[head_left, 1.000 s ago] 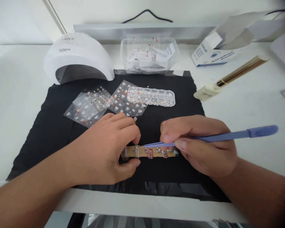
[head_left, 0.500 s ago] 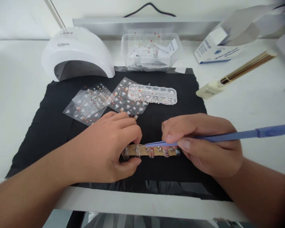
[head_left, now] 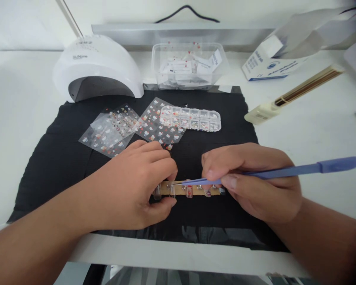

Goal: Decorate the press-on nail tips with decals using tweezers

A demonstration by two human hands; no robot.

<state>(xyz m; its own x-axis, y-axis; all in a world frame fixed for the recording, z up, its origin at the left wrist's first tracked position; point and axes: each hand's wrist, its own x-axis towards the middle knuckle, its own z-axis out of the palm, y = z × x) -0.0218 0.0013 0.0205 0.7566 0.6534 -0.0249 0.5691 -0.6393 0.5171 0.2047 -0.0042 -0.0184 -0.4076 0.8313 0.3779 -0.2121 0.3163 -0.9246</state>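
Observation:
My left hand (head_left: 142,180) is closed around the left end of a narrow wooden strip (head_left: 179,190), thumb on the near side, fingers on the far side. Several nail tips sit along the strip with small metallic rounds beside them. One clear nail tip (head_left: 172,190) lies between my thumb and forefinger; a red-patterned nail tip (head_left: 189,191) sits to its right. In a pen-like grip, my right hand (head_left: 252,178) holds a slim blue-purple liner brush (head_left: 287,171). Its fine point is at the upper edge of the clear tip; contact is hard to judge.
Sticker sheets (head_left: 112,130) and a clear compartment case (head_left: 191,118) lie on the black mat (head_left: 62,158). Behind stand a white nail lamp (head_left: 97,59), a plastic tub (head_left: 190,79) and a cardboard box (head_left: 264,63). A holder with wooden sticks (head_left: 310,85) is at right.
The brush point has shifted slightly downward and its handle end slightly left with my right hand. My left hand keeps its hold on the strip.

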